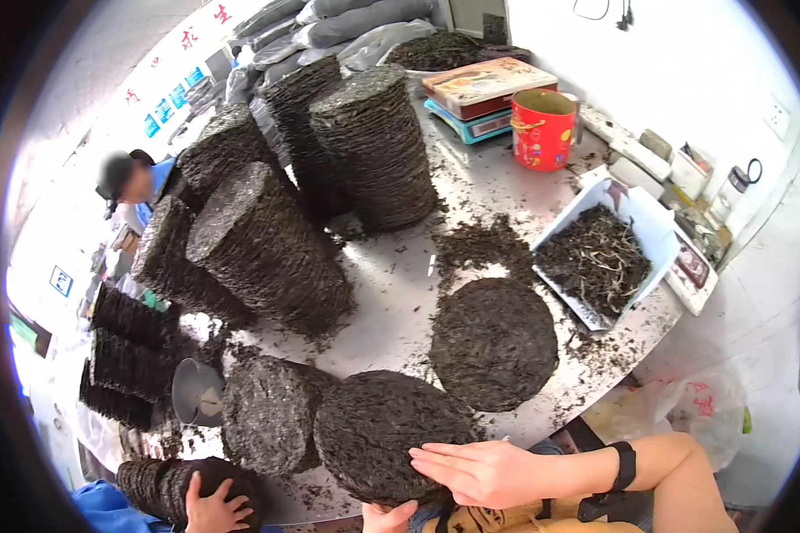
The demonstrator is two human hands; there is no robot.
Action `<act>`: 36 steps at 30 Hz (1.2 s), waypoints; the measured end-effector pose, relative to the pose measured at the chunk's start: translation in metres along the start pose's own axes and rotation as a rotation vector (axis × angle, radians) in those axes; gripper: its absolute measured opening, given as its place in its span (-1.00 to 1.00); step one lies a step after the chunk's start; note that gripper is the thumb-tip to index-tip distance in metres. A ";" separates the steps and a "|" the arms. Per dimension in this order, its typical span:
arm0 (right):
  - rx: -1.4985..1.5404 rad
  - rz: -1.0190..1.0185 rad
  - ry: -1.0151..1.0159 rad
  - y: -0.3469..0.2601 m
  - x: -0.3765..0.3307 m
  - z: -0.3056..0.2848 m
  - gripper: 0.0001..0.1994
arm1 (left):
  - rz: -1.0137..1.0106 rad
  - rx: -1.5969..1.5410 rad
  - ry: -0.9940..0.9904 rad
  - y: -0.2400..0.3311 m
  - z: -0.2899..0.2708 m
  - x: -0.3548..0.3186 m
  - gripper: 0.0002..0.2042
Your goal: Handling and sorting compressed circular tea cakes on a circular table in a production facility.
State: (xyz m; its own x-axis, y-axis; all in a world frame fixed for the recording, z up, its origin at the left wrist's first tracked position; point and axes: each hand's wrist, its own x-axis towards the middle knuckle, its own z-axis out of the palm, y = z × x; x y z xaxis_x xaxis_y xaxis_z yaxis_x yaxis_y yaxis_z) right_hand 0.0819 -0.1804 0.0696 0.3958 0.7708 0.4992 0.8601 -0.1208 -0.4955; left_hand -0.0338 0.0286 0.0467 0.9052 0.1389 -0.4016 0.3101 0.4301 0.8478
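Observation:
A round, dark stack of what looks like dried seaweed sheets [387,426] lies tilted at the table's near edge. My left hand [389,517] grips its near rim from below, the thumb showing and the other fingers partly hidden. My right hand [471,473], with a black band on the wrist, rests on top of the stack, fingers stretched out flat. Just left, a second round seaweed stack [271,417] touches it. Farther right lies a single round seaweed cake [493,345].
A co-worker's hand [213,506] holds a seaweed roll [156,487] at lower left. Tall seaweed stacks [373,147] stand at the back. On the right are a blue-white bin [658,222] of scraps and a red bucket [542,133]. A grey cup [196,393] stands left.

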 end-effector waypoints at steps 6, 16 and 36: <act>0.358 0.888 0.658 0.022 -0.040 -0.047 -0.55 | 0.070 -0.227 -0.108 -0.012 -0.015 0.007 -0.39; 0.202 0.594 0.432 0.030 -0.039 -0.047 -0.73 | 0.214 -0.286 -0.139 -0.019 -0.023 0.016 -0.76; -0.133 0.652 -0.038 0.142 -0.006 -0.033 -0.89 | -0.064 -0.206 0.040 -0.012 0.026 0.007 -0.49</act>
State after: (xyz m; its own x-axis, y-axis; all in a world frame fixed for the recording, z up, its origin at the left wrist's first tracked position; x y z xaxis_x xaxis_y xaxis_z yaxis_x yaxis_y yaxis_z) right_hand 0.2117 -0.2227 0.0197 0.8391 0.5346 0.1003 0.4813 -0.6439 -0.5948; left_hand -0.0235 0.0015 0.0422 0.8720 0.1386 -0.4694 0.2972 0.6120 0.7329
